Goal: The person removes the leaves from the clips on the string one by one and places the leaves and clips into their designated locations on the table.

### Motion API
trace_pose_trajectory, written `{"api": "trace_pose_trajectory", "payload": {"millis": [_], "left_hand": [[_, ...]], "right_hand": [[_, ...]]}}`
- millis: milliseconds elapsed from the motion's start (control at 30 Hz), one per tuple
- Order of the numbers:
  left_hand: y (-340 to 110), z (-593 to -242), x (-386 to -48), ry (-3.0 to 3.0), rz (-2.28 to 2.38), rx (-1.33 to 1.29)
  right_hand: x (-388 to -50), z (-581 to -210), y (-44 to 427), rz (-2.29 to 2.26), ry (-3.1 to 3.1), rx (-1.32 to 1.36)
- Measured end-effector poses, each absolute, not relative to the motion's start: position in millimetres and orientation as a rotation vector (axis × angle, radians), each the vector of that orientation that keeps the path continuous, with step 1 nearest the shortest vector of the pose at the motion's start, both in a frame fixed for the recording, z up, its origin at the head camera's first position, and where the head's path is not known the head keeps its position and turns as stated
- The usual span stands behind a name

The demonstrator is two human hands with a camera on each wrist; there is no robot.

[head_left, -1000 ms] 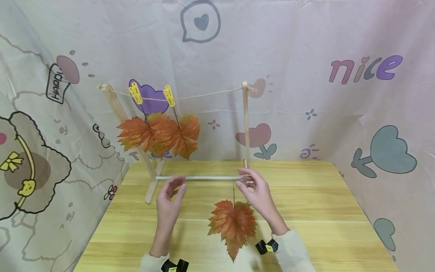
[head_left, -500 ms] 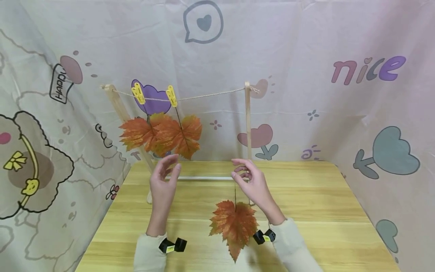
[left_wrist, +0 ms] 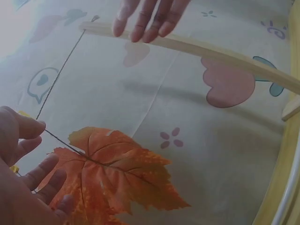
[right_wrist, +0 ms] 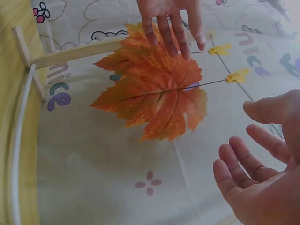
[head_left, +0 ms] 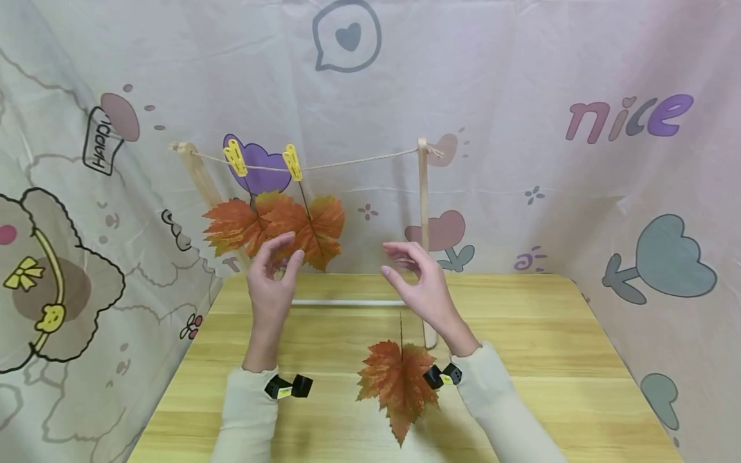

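Two orange maple leaves hang from a thin string (head_left: pixel 365 161) by yellow clothespins, the left clothespin (head_left: pixel 235 158) and the right clothespin (head_left: pixel 292 163). The right hanging leaf (head_left: pixel 315 225) partly covers the left hanging leaf (head_left: pixel 228 225). My left hand (head_left: pixel 271 283) is raised in front of the leaves, fingers loosely bent, holding nothing. Facing it across a gap, my right hand (head_left: pixel 419 283) is up near the right post, also holding nothing. A third maple leaf (head_left: pixel 399 386) lies on the table below the hands, its stem pointing away from me.
The string runs between a left wooden post (head_left: pixel 199 173) and a right wooden post (head_left: pixel 424 193), joined low down by a white rod (head_left: pixel 347 302). The frame stands on a wood-grain table (head_left: pixel 521 360), with a printed cloth (head_left: pixel 492 77) behind.
Both hands have risen from near the white rod, the left also drifting slightly left. The leaves, clothespins and frame stay where they were; the camera view shifted a little.
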State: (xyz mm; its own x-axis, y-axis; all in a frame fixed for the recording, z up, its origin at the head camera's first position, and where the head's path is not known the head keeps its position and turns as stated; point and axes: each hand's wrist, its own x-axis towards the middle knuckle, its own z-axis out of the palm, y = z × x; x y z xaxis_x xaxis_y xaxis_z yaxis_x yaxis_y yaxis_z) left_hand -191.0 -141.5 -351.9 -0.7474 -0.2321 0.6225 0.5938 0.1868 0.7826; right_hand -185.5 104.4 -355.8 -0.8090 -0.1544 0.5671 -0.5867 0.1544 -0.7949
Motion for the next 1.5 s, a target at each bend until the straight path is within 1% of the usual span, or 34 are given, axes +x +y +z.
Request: {"api": "trace_pose_trajectory", "payload": {"millis": [300, 567, 833, 1000, 1267, 1500], "left_hand": [[-145, -338, -198, -1.828, -1.538, -0.416], [-148, -319, -208, -1.864, -1.395, -0.425], [-155, -311, -215, -1.95, -1.322, -0.466], [-157, -304, -222, -1.952, -1.338, -0.505], [-179, -321, -260, -2.059, -1.171, -0.558], [-187, -324, -269, -2.106, -1.184, -0.646]], "right_hand": [[-192, -329, 95, 1.632, -2.033, 0.814], [-223, -327, 93, 1.519, -1.979, 0.888], [-236, -296, 80, 1.427, -1.929, 1.001], [-242, -278, 77, 1.378, -1.959, 1.0], [-260, -257, 61, 1.256, -1.992, 1.045], [-276, -242, 51, 1.08, -2.019, 1.041]]}}
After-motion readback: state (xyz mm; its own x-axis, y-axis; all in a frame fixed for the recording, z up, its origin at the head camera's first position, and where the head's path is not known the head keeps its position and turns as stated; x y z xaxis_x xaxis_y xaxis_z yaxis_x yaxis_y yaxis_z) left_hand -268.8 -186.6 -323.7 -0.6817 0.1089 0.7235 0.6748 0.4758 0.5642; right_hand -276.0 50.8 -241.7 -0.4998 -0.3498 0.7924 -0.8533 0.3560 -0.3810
